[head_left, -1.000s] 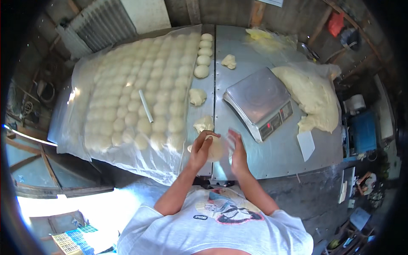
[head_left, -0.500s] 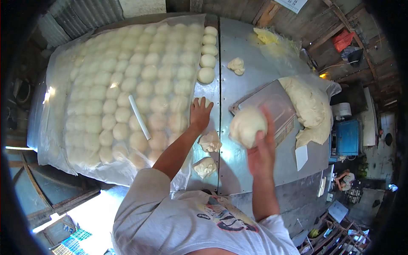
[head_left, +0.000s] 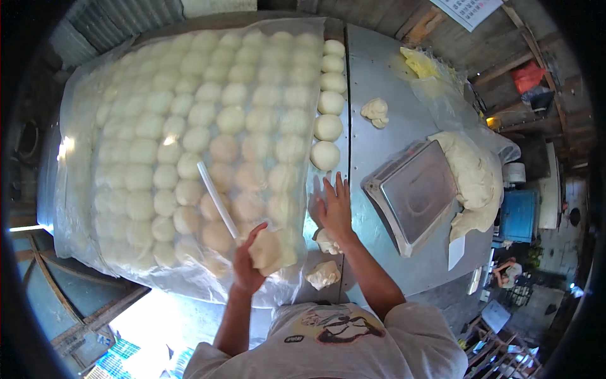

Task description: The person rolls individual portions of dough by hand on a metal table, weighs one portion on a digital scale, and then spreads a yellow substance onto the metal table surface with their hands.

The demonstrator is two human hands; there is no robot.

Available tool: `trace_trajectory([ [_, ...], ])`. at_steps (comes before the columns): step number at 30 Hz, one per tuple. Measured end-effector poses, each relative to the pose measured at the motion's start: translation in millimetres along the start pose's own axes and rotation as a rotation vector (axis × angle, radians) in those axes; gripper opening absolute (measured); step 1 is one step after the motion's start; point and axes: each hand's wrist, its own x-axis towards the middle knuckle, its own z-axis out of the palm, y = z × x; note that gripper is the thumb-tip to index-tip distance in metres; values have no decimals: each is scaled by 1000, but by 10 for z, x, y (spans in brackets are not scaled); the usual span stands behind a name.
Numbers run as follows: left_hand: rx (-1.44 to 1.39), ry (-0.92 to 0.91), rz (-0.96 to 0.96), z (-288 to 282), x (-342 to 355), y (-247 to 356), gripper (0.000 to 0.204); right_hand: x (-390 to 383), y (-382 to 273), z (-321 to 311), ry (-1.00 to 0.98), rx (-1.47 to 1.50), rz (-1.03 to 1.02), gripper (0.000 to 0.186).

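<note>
My left hand (head_left: 248,262) is over the near part of a clear plastic sheet (head_left: 104,243), thumb pointing up. Its other fingers are hidden beside a pale tan, dough-like patch, so its grip does not show. Fingers spread, my right hand (head_left: 334,211) reaches over the metal tabletop (head_left: 385,278), just nearer to me than the last dough ball (head_left: 325,155) in an uncovered row. Under that hand's wrist lies a partly hidden dough lump (head_left: 328,242). Another dough lump (head_left: 323,275) rests closer to me. Many round dough balls (head_left: 230,119) fill rows beneath the sheet.
A flat-topped scale (head_left: 416,192) stands right of my right hand. Beyond it a large dough mass (head_left: 473,177) lies by a white scraper-like card (head_left: 456,252). A small dough piece (head_left: 375,112) sits farther back. On the sheet rests a white rod (head_left: 216,199).
The dough ball in my right hand is gone from it, and the uncovered row has one more ball. My right hand moved left from the scale; my left hand drew back toward me.
</note>
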Motion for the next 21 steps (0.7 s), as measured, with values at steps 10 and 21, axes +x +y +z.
trace_trajectory([
  [10, -62, 246, 117, 422, 170, -320, 47, 353, 136, -319, -109, 99, 111, 59],
  [21, 1078, -196, 684, 1191, -558, -1519, 68, -1442, -506, -1930, 389, 842, 210, 24],
])
